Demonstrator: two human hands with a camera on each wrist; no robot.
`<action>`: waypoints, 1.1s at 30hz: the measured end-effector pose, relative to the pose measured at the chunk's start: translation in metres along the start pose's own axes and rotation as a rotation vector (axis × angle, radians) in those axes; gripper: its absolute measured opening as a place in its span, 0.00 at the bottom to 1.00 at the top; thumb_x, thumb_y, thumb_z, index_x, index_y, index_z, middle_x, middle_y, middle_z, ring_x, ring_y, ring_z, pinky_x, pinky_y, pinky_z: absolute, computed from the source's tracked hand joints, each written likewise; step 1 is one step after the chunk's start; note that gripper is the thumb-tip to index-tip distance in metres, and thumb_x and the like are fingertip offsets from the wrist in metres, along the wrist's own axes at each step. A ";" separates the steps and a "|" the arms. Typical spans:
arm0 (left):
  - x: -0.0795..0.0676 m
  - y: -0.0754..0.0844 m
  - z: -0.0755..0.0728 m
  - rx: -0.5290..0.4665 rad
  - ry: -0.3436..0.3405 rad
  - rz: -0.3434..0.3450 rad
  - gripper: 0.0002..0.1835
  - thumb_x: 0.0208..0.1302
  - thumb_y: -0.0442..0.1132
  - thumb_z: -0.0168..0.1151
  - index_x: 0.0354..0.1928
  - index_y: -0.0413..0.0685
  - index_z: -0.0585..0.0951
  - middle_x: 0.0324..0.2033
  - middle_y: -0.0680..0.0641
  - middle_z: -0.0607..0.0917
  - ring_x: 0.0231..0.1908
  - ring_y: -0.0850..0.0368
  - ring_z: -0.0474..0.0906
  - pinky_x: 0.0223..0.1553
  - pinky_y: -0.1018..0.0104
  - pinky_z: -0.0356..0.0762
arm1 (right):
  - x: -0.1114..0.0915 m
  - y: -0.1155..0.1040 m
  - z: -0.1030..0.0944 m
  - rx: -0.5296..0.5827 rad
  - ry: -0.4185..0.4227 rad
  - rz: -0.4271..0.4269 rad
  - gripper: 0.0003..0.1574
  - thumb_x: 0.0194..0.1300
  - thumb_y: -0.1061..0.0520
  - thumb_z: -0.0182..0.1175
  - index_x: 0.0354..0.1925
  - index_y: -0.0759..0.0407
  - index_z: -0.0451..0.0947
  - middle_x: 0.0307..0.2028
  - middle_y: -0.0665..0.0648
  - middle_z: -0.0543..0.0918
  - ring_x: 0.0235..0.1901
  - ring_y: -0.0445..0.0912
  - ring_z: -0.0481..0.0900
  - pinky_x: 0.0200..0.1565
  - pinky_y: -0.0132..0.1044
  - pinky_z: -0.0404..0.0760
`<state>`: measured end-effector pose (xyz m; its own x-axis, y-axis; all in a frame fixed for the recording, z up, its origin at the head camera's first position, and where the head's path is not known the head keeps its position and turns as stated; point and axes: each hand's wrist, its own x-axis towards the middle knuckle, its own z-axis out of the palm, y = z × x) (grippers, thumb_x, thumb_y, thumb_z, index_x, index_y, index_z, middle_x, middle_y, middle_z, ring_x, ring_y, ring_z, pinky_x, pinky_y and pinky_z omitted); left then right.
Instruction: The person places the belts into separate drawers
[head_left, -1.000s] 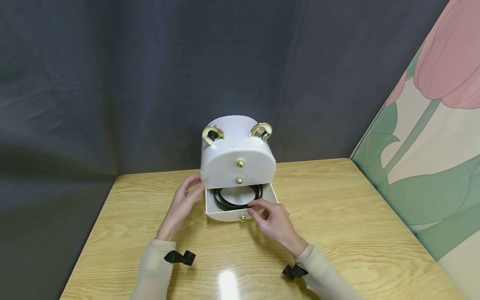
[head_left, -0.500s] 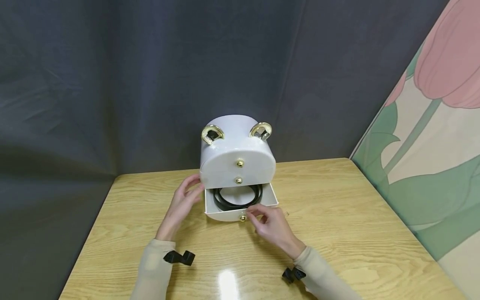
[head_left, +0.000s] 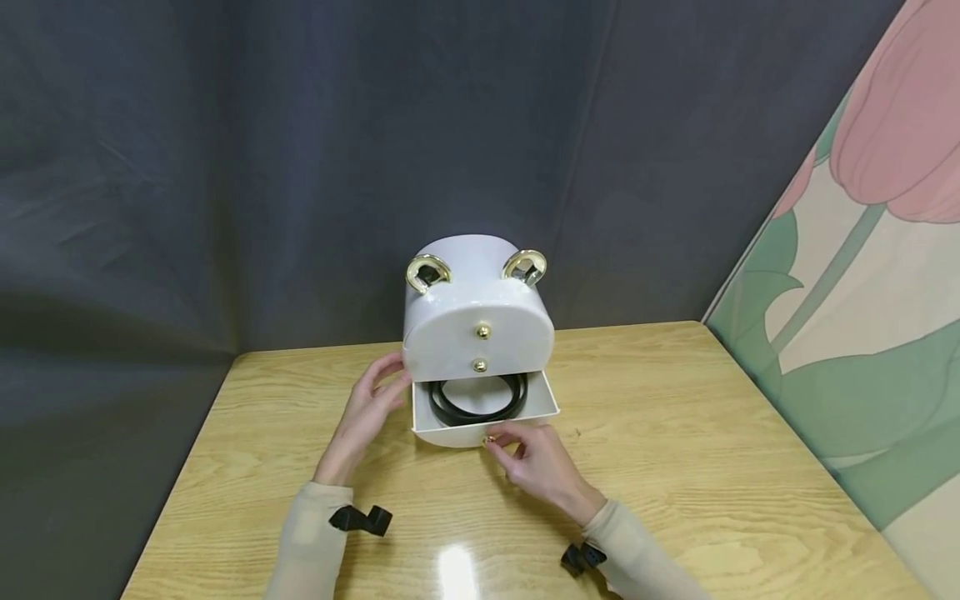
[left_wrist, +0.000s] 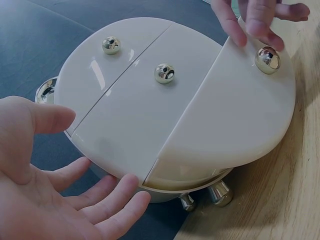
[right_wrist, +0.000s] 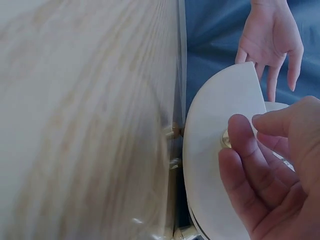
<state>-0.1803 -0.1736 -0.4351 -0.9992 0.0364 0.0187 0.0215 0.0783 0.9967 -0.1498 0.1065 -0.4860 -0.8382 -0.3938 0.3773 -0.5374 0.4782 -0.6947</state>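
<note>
A white rounded drawer box (head_left: 478,340) with gold loops and knobs stands on the table. Its lowest drawer (head_left: 543,400) is pulled out, with black rings (head_left: 450,411) lying inside. My left hand (head_left: 367,406) is at the box's left side; in the left wrist view its fingertips (left_wrist: 131,181) lie right at the side, thumb spread. At the drawer front, my right hand (head_left: 542,460) has its thumb and fingertips beside the gold knob (left_wrist: 268,60). The right wrist view shows its fingers (right_wrist: 240,132) loosely bent, the knob just beyond them.
The wooden table (head_left: 675,467) runs up to a dark curtain (head_left: 337,167) behind the box. A tulip-patterned panel (head_left: 840,275) slants along the right side.
My right hand has moved from the drawer's front edge down and slightly left to the knob. The left hand, the box and the rings stay about the same.
</note>
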 end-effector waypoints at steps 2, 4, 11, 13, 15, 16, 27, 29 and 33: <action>0.000 0.000 0.000 -0.002 -0.004 -0.003 0.30 0.82 0.42 0.56 0.80 0.44 0.64 0.77 0.38 0.70 0.70 0.39 0.73 0.72 0.36 0.72 | 0.000 0.001 0.001 0.003 -0.008 0.003 0.12 0.68 0.65 0.71 0.50 0.63 0.89 0.36 0.59 0.93 0.16 0.25 0.76 0.19 0.26 0.79; 0.000 -0.001 0.000 -0.007 -0.008 -0.006 0.30 0.82 0.42 0.56 0.80 0.45 0.64 0.77 0.38 0.70 0.71 0.39 0.73 0.72 0.36 0.72 | 0.000 0.003 0.002 0.007 -0.013 0.006 0.13 0.68 0.65 0.71 0.51 0.63 0.89 0.36 0.60 0.93 0.16 0.25 0.77 0.19 0.26 0.79; 0.000 -0.001 0.000 -0.006 -0.013 -0.005 0.30 0.83 0.42 0.56 0.80 0.44 0.64 0.77 0.38 0.69 0.72 0.38 0.72 0.73 0.36 0.72 | -0.001 0.007 0.002 -0.027 -0.018 0.004 0.13 0.67 0.65 0.72 0.49 0.61 0.89 0.36 0.58 0.94 0.21 0.30 0.83 0.23 0.25 0.82; 0.000 0.000 0.000 -0.006 -0.018 -0.008 0.30 0.83 0.42 0.55 0.80 0.45 0.64 0.77 0.38 0.69 0.72 0.38 0.72 0.73 0.36 0.71 | 0.000 0.008 0.001 -0.034 -0.018 0.005 0.12 0.66 0.66 0.72 0.49 0.60 0.89 0.37 0.57 0.94 0.25 0.34 0.86 0.24 0.26 0.82; 0.000 0.000 0.000 -0.009 -0.021 -0.009 0.29 0.83 0.42 0.56 0.80 0.46 0.64 0.77 0.39 0.69 0.72 0.39 0.72 0.73 0.36 0.71 | 0.000 0.008 0.001 -0.037 -0.020 0.007 0.13 0.66 0.66 0.72 0.49 0.59 0.89 0.37 0.56 0.94 0.29 0.38 0.89 0.26 0.26 0.83; 0.000 0.000 -0.001 -0.011 -0.024 -0.007 0.29 0.83 0.42 0.56 0.80 0.46 0.64 0.77 0.39 0.69 0.73 0.39 0.72 0.73 0.36 0.71 | 0.000 0.008 0.001 -0.039 -0.020 0.007 0.13 0.66 0.65 0.72 0.49 0.59 0.89 0.37 0.56 0.94 0.30 0.40 0.90 0.26 0.26 0.84; 0.001 -0.002 -0.001 -0.010 -0.019 -0.005 0.29 0.82 0.41 0.56 0.80 0.45 0.64 0.77 0.38 0.69 0.73 0.38 0.72 0.73 0.37 0.72 | 0.000 0.008 0.003 -0.037 -0.021 0.025 0.12 0.66 0.65 0.73 0.48 0.59 0.89 0.37 0.58 0.94 0.25 0.40 0.88 0.24 0.27 0.83; 0.000 -0.002 -0.001 -0.004 -0.015 -0.002 0.29 0.83 0.41 0.56 0.80 0.45 0.64 0.77 0.38 0.70 0.72 0.38 0.73 0.72 0.37 0.73 | 0.001 0.007 0.003 -0.046 -0.013 0.022 0.12 0.66 0.65 0.73 0.47 0.59 0.89 0.37 0.57 0.94 0.25 0.40 0.88 0.25 0.26 0.83; 0.000 0.000 -0.001 -0.001 -0.015 0.006 0.29 0.83 0.41 0.56 0.79 0.46 0.65 0.77 0.38 0.70 0.71 0.38 0.73 0.72 0.36 0.72 | 0.003 0.006 0.003 -0.077 0.008 -0.001 0.12 0.65 0.65 0.74 0.47 0.58 0.90 0.37 0.54 0.94 0.29 0.37 0.87 0.28 0.26 0.83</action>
<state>-0.1802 -0.1743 -0.4346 -0.9984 0.0521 0.0238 0.0278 0.0771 0.9966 -0.1557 0.1056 -0.4909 -0.8384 -0.3880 0.3828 -0.5432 0.5372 -0.6452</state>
